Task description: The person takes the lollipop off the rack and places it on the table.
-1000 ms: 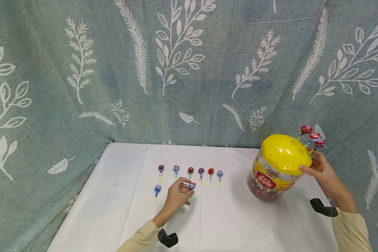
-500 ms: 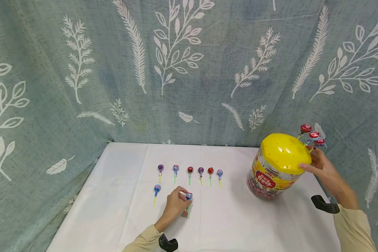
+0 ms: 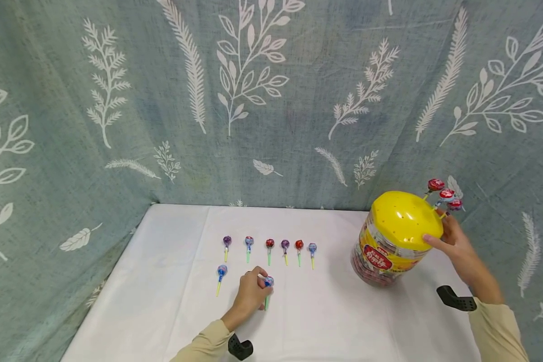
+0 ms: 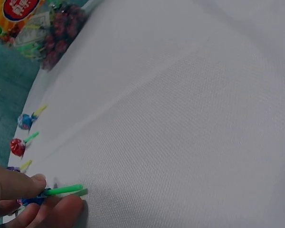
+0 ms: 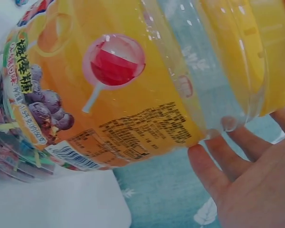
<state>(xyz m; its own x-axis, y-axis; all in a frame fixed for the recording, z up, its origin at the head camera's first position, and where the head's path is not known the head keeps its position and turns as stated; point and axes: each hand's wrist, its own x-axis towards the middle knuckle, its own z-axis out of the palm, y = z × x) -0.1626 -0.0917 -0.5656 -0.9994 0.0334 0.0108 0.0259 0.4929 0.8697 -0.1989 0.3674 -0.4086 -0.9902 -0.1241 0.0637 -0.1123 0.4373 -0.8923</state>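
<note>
My left hand (image 3: 250, 294) pinches a blue-wrapped lollipop (image 3: 268, 282) just over the white table. Its green stick (image 4: 64, 190) points away from the thumb in the left wrist view. At the right, my right hand (image 3: 460, 246) holds a big clear candy jar (image 3: 380, 256) by its upper end, thumb at the yellow lid (image 3: 404, 216) and fingers round the far side. In the right wrist view, fingertips (image 5: 229, 123) press against the clear neck above the orange label (image 5: 85, 109). Three lollipops (image 3: 446, 194) stand in the lid's right edge, sticks down.
A row of several lollipops lies behind my left hand, from a purple one (image 3: 227, 241) to a blue one (image 3: 312, 248). Another blue lollipop (image 3: 221, 271) lies left of that hand. A leaf-patterned curtain (image 3: 262, 100) hangs behind the white table (image 3: 326, 322).
My left hand has drawn the blue lollipop back from the row, toward the table's near side. The right hand stays on the jar.
</note>
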